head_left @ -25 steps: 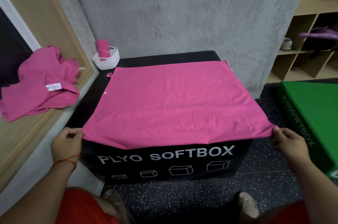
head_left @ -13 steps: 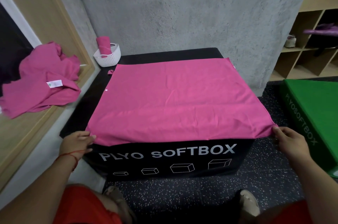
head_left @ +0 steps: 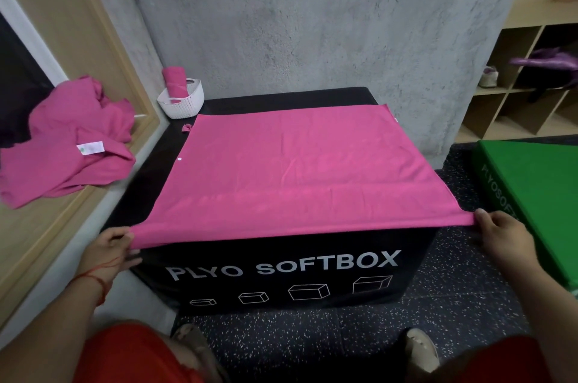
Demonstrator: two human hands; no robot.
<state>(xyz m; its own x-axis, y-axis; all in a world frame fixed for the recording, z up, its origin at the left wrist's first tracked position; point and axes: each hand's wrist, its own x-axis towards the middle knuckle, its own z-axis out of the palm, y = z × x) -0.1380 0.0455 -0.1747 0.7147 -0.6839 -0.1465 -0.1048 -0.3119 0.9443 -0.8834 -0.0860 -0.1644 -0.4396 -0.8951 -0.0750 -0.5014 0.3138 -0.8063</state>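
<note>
While the pink towel (head_left: 300, 176) lies spread flat over the black box (head_left: 281, 276) at centre frame, the left hand (head_left: 114, 246) and right hand (head_left: 500, 237) each pinch 1 near corner. Fold seems about to start: next, lift the 2 corners evenly toward the far edge.

This looks like a gym or fitness studio. Between the left hand (head_left: 112, 246) and the right hand (head_left: 503, 238) stands a black foam box (head_left: 281, 273) printed PLYO SOFTBOX, with a green box (head_left: 531, 195) just right of the right hand. Below the hands lies speckled rubber flooring (head_left: 312, 345), and well beyond the right hand wooden cubby shelves (head_left: 513, 91) hold a shoe (head_left: 488, 77) beside a bare concrete wall (head_left: 312, 22).
</note>
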